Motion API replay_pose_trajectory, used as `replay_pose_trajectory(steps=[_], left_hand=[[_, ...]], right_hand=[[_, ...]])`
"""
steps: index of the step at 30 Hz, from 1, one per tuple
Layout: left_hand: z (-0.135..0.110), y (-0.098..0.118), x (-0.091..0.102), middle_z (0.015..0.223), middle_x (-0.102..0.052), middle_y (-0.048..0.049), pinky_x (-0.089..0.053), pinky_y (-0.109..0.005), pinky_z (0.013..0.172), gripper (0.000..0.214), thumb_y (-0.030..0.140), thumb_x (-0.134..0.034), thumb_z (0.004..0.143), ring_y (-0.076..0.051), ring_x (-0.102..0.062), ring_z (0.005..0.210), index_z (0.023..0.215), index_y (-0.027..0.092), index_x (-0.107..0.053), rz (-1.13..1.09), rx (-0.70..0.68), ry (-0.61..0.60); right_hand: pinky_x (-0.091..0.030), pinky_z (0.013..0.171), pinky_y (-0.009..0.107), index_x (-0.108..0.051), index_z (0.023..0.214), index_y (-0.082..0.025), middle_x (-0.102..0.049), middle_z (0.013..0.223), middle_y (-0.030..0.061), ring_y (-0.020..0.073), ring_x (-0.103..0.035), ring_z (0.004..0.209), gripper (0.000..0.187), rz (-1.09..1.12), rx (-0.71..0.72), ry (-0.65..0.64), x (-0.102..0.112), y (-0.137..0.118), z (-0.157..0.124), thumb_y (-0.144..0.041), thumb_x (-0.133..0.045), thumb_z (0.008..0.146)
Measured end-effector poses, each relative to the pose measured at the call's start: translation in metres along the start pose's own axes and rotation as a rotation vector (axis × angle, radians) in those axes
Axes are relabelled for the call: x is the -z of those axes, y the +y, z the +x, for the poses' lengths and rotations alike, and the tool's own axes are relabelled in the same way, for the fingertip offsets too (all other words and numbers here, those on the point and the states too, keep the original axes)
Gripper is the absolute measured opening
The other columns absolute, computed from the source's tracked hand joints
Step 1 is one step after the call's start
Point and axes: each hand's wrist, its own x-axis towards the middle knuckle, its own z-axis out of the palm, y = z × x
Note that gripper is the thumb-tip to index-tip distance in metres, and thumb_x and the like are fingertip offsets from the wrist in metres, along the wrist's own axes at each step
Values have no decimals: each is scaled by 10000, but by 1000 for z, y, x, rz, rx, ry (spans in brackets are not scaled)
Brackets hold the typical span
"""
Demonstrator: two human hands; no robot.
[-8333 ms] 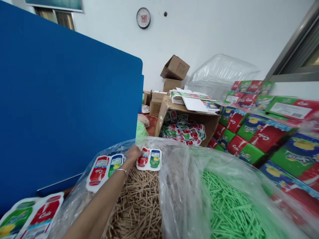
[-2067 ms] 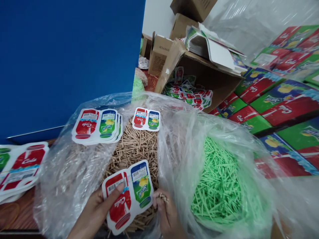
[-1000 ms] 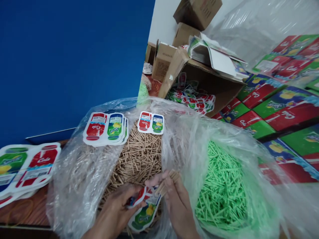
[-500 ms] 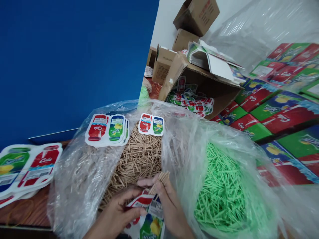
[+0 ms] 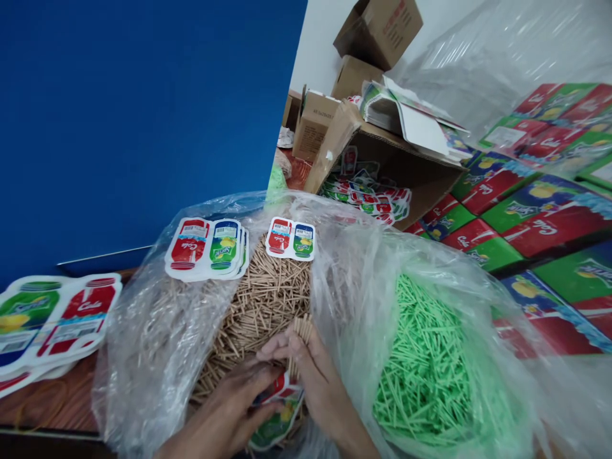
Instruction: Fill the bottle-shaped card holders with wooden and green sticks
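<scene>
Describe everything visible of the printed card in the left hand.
The printed card is red and green, perhaps coated paper, with a white border and a yellow lemon. It is tilted over the heap of brown sticks. The left hand grips it, thumb across its face, hiding much of it. Whether the right hand touches it is unclear.

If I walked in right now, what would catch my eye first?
Probably the blue panel filling the upper left, then the bright green sticks heaped at lower right. At bottom centre, the left hand holds a red-and-green printed card while the right hand grasps brown sticks.
</scene>
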Motion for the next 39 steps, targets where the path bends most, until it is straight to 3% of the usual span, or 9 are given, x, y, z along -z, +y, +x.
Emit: replay_pose_trajectory(steps=[4,6,9,15,23,27,32,37,39], left_hand=[[-5,2,-5,817,-720,15,-517,-161,451,241,409,-700,765,-132,-653,583,956,263,-709,-463,436,65],[-9,1,-9,724,-698,38,-486,-149,408,296,457,-719,731,-108,-609,505,942,249,-723,-652,585,119],[-11,0,-9,745,-724,28,-546,-174,588,247,430,-729,734,-141,-669,658,903,252,-749,-624,493,197],[-2,6,0,1118,-738,-32,-493,-219,904,290,279,-554,892,-191,-676,1028,1147,294,-692,-223,92,194],[-11,-2,-1,1111,-739,42,-496,-205,897,289,388,-498,917,-171,-682,1029,1112,348,-707,-272,346,105],[-8,1,0,1144,-725,2,-482,-275,944,345,436,-490,910,-202,-674,1042,1140,289,-701,-406,365,90],[-1,8,6,1013,-769,-12,-519,-319,894,351,434,-486,912,-213,-699,917,1041,241,-749,-443,353,91],[2,3,22,958,-780,-34,-544,-304,840,411,517,-531,865,-215,-714,846,1013,209,-759,-466,417,293],[2,0,29,939,-784,-52,-536,-317,863,465,568,-556,826,-230,-718,857,981,185,-770,-459,441,464]], right_hand=[[-430,947,344,-579,998,-221,-681,1046,54,173,-611,1047,368,-260,125,8,4,1,-9,-473,-310,991],[-377,1025,383,-570,987,-231,-675,1119,60,188,-538,1192,295,-312,176,-13,9,3,-15,-410,-336,997],[-339,1073,415,-544,991,-250,-663,1190,43,184,-451,1297,141,-426,261,-43,15,6,-20,-231,-406,976],[-251,1140,419,-430,1172,-257,-680,1171,22,153,-449,1306,377,-761,655,-27,15,17,-17,-20,-442,881],[-409,1064,344,-56,1492,-188,-408,1478,113,192,-372,1362,559,-809,470,114,17,21,-40,-249,-309,998],[-376,1089,371,-114,1503,-182,-423,1470,112,211,-389,1352,602,-1050,601,-150,21,17,-37,-211,-391,968],[-378,1083,365,-309,1436,-221,-484,1425,91,201,-441,1309,517,-1004,576,-164,22,8,-33,-171,-451,942],[-442,1003,341,-465,1288,-261,-567,1273,80,191,-514,1206,414,-764,601,219,24,12,-41,-85,-441,914],[-500,891,280,-532,1179,-250,-643,1067,52,167,-607,1023,330,-745,542,184,23,24,-44,-78,-452,909]])
